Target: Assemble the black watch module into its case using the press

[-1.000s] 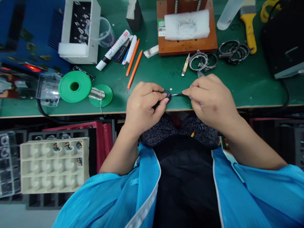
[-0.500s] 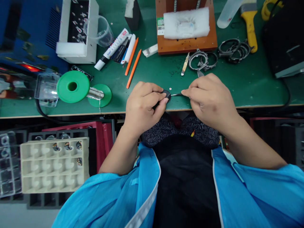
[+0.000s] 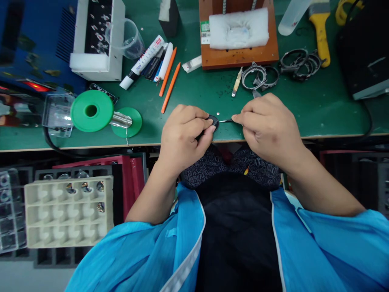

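Observation:
Near the front edge of the green bench, my left hand is closed on a small dark rounded piece, its fingertips covering most of it. My right hand pinches a thin tool with a dark handle and slim metal tip. The tip points left and meets the edge of the dark piece; whether it goes inside cannot be made out. Just beyond lies a tiny pale ring-shaped part. Metal rings and a small tan-and-metal strip lie past my right hand.
A green solder spool, orange sticks and a marker are on the left. At the back are an orange-brown fixture with white foam and a yellow brush. A cream compartment tray sits below the bench edge.
The hands, the dark piece and the tool hold practically the same pose. Only the view has shifted very slightly.

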`<state>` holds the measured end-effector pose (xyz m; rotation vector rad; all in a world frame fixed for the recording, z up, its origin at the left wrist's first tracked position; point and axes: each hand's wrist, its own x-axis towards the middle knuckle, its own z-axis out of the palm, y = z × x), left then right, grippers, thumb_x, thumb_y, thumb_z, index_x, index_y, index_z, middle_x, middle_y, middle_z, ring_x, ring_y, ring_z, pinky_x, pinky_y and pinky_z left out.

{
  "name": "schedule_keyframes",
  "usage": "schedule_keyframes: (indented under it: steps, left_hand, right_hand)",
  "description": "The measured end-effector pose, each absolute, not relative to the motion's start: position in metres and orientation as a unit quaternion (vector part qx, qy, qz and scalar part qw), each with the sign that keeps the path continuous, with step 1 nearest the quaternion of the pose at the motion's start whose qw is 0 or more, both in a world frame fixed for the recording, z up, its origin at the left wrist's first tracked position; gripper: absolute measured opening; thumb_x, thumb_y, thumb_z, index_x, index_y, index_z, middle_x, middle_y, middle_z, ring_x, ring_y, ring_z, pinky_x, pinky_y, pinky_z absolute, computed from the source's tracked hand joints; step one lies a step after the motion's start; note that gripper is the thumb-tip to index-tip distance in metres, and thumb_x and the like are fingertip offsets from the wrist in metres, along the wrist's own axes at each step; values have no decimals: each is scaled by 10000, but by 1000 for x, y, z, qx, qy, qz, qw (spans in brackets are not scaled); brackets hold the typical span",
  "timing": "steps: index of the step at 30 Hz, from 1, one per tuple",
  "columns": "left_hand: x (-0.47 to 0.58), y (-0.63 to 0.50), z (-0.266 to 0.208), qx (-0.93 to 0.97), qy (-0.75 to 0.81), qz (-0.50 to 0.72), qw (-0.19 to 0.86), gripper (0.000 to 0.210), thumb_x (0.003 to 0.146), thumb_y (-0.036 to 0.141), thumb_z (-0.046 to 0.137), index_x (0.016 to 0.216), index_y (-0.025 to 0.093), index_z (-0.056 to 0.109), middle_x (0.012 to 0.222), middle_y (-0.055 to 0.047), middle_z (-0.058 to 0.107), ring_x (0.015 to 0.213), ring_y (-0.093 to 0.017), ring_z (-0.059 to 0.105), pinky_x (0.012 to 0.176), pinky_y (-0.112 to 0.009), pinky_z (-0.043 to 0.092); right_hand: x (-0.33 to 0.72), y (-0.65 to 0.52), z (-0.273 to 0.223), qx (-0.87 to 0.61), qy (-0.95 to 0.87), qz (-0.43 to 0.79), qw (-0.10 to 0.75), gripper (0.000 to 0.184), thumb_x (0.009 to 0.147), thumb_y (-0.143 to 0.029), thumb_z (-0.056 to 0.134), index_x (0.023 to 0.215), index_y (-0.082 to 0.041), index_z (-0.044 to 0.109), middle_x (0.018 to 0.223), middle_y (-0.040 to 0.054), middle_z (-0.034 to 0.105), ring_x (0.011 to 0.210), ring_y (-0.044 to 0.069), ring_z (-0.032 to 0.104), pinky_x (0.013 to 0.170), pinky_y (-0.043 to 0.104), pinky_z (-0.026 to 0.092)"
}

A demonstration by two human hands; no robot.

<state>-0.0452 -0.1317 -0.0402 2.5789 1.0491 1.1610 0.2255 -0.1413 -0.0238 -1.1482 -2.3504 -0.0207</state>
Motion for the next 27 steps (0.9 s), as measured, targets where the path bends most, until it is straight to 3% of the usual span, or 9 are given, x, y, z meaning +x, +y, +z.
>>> schedule_keyframes:
  steps: [9,15,27]
  left_hand:
    - [-44,-131,-41,851,343,393,58,98,1081,190,779,1093,259,711,1123,-60,833,1023,-243,796,871,-485,631]
    - [-44,-132,-41,848,353,391,58,73,1093,206,764,1091,265,721,1123,-53,837,1012,-244,791,869,-486,631]
    - [-46,-133,-39,857,367,358,50,53,1128,256,725,1104,297,700,1147,-39,845,1027,-233,811,870,-518,670]
  right_hand:
    - [225,-142,-25,-416,-861,-11,292,339,1150,-93,544,1066,-186,860,1042,95,774,935,268,569,792,425,415]
    - [226,-140,-29,-437,-862,19,256,341,1164,-152,519,1106,-221,848,1084,92,776,978,282,602,812,439,422]
    - [226,-140,-26,-426,-865,11,266,319,1135,-132,555,1068,-217,855,1068,91,786,956,291,605,787,448,431]
